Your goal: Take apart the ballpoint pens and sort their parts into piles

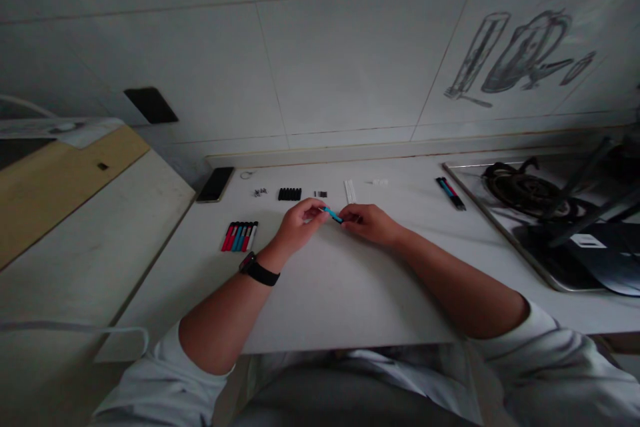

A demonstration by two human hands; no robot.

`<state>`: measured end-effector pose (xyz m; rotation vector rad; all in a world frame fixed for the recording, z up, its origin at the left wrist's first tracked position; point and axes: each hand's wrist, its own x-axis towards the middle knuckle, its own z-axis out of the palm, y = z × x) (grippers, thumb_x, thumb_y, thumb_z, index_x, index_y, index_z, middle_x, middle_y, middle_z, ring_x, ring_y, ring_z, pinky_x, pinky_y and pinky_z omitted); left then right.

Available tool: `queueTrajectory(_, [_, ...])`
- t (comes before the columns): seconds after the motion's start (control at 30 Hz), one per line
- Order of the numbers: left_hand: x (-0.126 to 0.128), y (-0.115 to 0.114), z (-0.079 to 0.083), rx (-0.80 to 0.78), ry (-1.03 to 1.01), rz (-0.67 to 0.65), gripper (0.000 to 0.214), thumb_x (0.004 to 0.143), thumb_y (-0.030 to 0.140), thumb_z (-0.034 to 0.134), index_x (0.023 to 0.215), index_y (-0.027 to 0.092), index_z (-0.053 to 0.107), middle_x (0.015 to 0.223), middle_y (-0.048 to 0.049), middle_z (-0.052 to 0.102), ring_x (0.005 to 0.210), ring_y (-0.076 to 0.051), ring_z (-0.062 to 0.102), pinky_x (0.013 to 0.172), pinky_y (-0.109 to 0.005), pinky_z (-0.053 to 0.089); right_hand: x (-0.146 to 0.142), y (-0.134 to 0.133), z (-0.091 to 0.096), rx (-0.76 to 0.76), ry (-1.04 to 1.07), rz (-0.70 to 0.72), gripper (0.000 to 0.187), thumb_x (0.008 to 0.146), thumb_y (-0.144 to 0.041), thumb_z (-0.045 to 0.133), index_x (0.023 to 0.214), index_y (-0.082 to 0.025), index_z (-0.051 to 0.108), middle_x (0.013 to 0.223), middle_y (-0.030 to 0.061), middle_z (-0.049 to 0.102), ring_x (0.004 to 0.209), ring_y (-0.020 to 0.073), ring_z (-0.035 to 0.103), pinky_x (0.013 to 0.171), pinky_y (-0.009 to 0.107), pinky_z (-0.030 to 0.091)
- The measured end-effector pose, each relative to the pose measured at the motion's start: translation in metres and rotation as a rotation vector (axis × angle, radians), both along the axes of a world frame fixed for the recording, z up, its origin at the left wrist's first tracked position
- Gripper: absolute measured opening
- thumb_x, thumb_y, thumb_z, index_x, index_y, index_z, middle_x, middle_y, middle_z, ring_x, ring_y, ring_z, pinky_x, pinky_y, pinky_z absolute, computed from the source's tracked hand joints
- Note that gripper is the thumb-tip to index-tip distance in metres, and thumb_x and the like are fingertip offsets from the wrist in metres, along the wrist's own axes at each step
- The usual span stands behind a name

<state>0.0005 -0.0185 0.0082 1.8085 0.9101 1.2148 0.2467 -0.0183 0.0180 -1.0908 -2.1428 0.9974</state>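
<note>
My left hand (299, 221) and my right hand (369, 221) meet over the middle of the white counter (320, 280). Between them they pinch a small blue pen barrel (333, 215), the left at one end and the right at the other. A black watch (257, 270) is on my left wrist. Just left of my left hand lies a row of red and blue pen barrels (239, 236). Beyond the hands lie a row of black caps (289, 194), tiny dark parts (321, 194), small metal bits (259, 192) and white refills (349, 191).
A dark phone (215, 184) lies at the counter's back left. Two finished pens (451, 193) rest near the gas stove (550, 213) at the right. A small white piece (379, 182) is near the wall. A wooden board (55, 180) and a lower surface are on the left.
</note>
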Motion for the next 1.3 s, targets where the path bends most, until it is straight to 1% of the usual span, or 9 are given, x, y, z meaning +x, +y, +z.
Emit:
queueTrajectory(0.17, [0.005, -0.003, 0.004, -0.182, -0.195, -0.047, 0.031, 0.089, 0.043, 0.075, 0.103, 0.018, 0.062, 0.107, -0.0093, 0.076, 0.101, -0.019, 0.072, 0.097, -0.037, 0.055, -0.002, 0.000, -0.003, -0.007, 0.017, 0.000, 0.024, 0.090, -0.037, 0.064, 0.102, -0.018, 0.072, 0.083, 0.0031, 0.069, 0.073, 0.0148, 0.060, 0.070, 0.026, 0.044])
queueTrajectory(0.3, [0.005, -0.004, 0.007, -0.244, -0.317, 0.030, 0.035, 0.093, 0.049, 0.070, 0.107, 0.020, 0.056, 0.106, -0.0094, 0.076, 0.099, -0.020, 0.074, 0.095, -0.040, 0.058, -0.005, -0.001, -0.004, 0.002, -0.004, 0.030, 0.021, 0.091, -0.037, 0.061, 0.094, -0.019, 0.073, 0.082, 0.0029, 0.069, 0.072, 0.0144, 0.059, 0.069, 0.026, 0.042])
queueTrajectory(0.37, [0.003, -0.003, 0.005, -0.218, -0.285, 0.070, 0.035, 0.094, 0.049, 0.068, 0.108, 0.020, 0.055, 0.107, -0.0095, 0.076, 0.100, -0.020, 0.074, 0.093, -0.039, 0.059, -0.004, 0.001, -0.004, 0.012, -0.016, -0.002, 0.022, 0.092, -0.037, 0.060, 0.094, -0.019, 0.073, 0.081, 0.0029, 0.070, 0.071, 0.0147, 0.059, 0.069, 0.026, 0.042])
queueTrajectory(0.47, [-0.001, -0.002, -0.001, -0.141, -0.072, 0.065, 0.029, 0.093, 0.044, 0.068, 0.106, 0.020, 0.057, 0.101, -0.0076, 0.076, 0.094, -0.018, 0.074, 0.087, -0.035, 0.059, 0.011, 0.012, -0.002, 0.123, -0.081, -0.192, 0.022, 0.092, -0.036, 0.058, 0.096, -0.020, 0.073, 0.082, 0.0043, 0.072, 0.071, 0.0158, 0.060, 0.070, 0.028, 0.043])
queueTrajectory(0.57, [-0.002, -0.004, -0.006, -0.096, 0.121, 0.033, 0.021, 0.093, 0.037, 0.068, 0.103, 0.020, 0.062, 0.096, -0.0058, 0.076, 0.087, -0.016, 0.073, 0.083, -0.033, 0.059, 0.040, 0.031, -0.002, 0.269, -0.122, -0.484, 0.023, 0.092, -0.031, 0.058, 0.105, -0.020, 0.072, 0.092, 0.0076, 0.074, 0.077, 0.0185, 0.063, 0.076, 0.031, 0.046])
queueTrajectory(0.7, [0.002, -0.004, -0.006, -0.196, 0.038, 0.002, 0.021, 0.091, 0.035, 0.069, 0.100, 0.019, 0.060, 0.098, -0.0073, 0.075, 0.087, -0.016, 0.073, 0.080, -0.032, 0.060, 0.082, 0.056, -0.011, 0.332, -0.239, -0.728, 0.038, 0.090, -0.024, 0.056, 0.126, -0.017, 0.066, 0.109, 0.0123, 0.072, 0.085, 0.0211, 0.065, 0.083, 0.034, 0.050])
queueTrajectory(0.93, [0.002, 0.000, 0.000, -0.493, -0.180, 0.038, 0.037, 0.086, 0.047, 0.074, 0.097, 0.019, 0.054, 0.097, -0.0075, 0.075, 0.074, -0.016, 0.073, 0.064, -0.027, 0.059, 0.099, 0.071, -0.028, 0.340, -0.511, -0.696, 0.052, 0.092, -0.023, 0.055, 0.144, -0.017, 0.059, 0.132, 0.0169, 0.065, 0.116, 0.0295, 0.061, 0.105, 0.041, 0.046])
queueTrajectory(1.13, [0.001, 0.001, 0.000, -0.498, -0.193, 0.052, 0.041, 0.083, 0.051, 0.076, 0.097, 0.019, 0.056, 0.095, -0.0064, 0.074, 0.074, -0.015, 0.072, 0.064, -0.026, 0.058, 0.101, 0.073, -0.028, 0.275, -0.572, -0.770, 0.041, 0.093, -0.026, 0.054, 0.129, -0.016, 0.070, 0.128, 0.0171, 0.067, 0.113, 0.0288, 0.063, 0.104, 0.039, 0.047])
queueTrajectory(1.3, [0.001, 0.001, -0.002, -0.489, -0.167, 0.045, 0.038, 0.085, 0.050, 0.075, 0.097, 0.019, 0.056, 0.097, -0.0077, 0.075, 0.075, -0.015, 0.072, 0.064, -0.026, 0.057, 0.102, 0.072, -0.027, 0.303, -0.591, -0.742, 0.048, 0.093, -0.026, 0.055, 0.139, -0.020, 0.065, 0.129, 0.0158, 0.067, 0.114, 0.0286, 0.063, 0.103, 0.039, 0.047])
